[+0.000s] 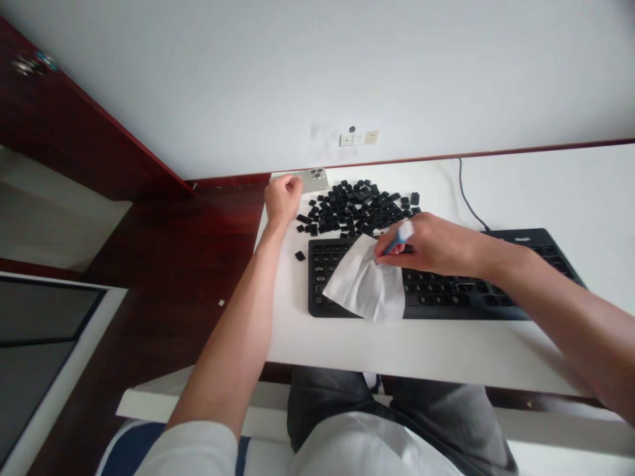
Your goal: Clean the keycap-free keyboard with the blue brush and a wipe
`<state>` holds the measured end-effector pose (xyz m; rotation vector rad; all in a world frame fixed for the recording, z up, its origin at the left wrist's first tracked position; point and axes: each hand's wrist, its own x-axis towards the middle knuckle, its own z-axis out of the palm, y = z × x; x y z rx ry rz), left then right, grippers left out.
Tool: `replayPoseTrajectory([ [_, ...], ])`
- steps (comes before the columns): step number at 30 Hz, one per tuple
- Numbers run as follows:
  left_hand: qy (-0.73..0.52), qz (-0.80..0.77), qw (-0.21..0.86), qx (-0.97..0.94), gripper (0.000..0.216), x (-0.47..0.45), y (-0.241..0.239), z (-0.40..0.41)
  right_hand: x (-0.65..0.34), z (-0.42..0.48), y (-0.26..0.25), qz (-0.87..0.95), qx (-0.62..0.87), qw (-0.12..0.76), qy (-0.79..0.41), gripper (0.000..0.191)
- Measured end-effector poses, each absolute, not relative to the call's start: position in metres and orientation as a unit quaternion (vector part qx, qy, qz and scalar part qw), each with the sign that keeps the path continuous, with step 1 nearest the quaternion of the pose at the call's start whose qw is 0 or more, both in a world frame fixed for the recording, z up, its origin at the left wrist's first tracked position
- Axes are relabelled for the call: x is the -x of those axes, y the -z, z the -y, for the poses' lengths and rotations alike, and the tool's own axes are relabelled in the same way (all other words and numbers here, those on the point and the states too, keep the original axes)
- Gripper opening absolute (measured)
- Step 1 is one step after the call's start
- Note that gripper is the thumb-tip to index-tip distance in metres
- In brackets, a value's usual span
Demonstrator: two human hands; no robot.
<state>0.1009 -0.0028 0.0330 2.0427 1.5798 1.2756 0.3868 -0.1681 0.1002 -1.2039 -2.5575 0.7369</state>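
Observation:
A black keyboard [446, 291] with its keycaps taken off lies on the white table [397, 350]. My right hand [431, 244] hovers over its left half, closed on a blue-and-white brush-like tool [399, 236] and touching a white tissue [367, 284] spread over the keyboard. A pile of loose black keycaps [357, 208] lies behind the keyboard. My left hand [282, 197] rests as a fist at the table's far left corner, beside a phone [310, 179]; nothing shows in it.
One stray keycap [299, 255] lies left of the keyboard. The keyboard's cable [466, 198] runs back to the wall, where sockets [360, 138] sit. Dark wood floor and a cabinet are at the left; my lap is under the table edge.

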Motion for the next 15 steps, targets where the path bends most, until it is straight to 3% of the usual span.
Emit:
replayPoseTrajectory([
  [4, -0.446, -0.536, 0.137, -0.703, 0.052, -0.100, -0.031, 0.001, -0.431, 0.181, -0.102, 0.829, 0.502, 0.093, -0.228, 0.041],
  [10, -0.450, -0.537, 0.127, -0.702, 0.055, -0.100, -0.027, -0.003, -0.472, 0.180, -0.101, 0.779, 0.612, 0.077, -0.116, 0.102],
  [15, -0.447, -0.535, 0.137, -0.704, 0.055, -0.102, -0.027, -0.002, -0.472, 0.176, -0.089, 0.759, 0.641, 0.094, -0.057, 0.109],
])
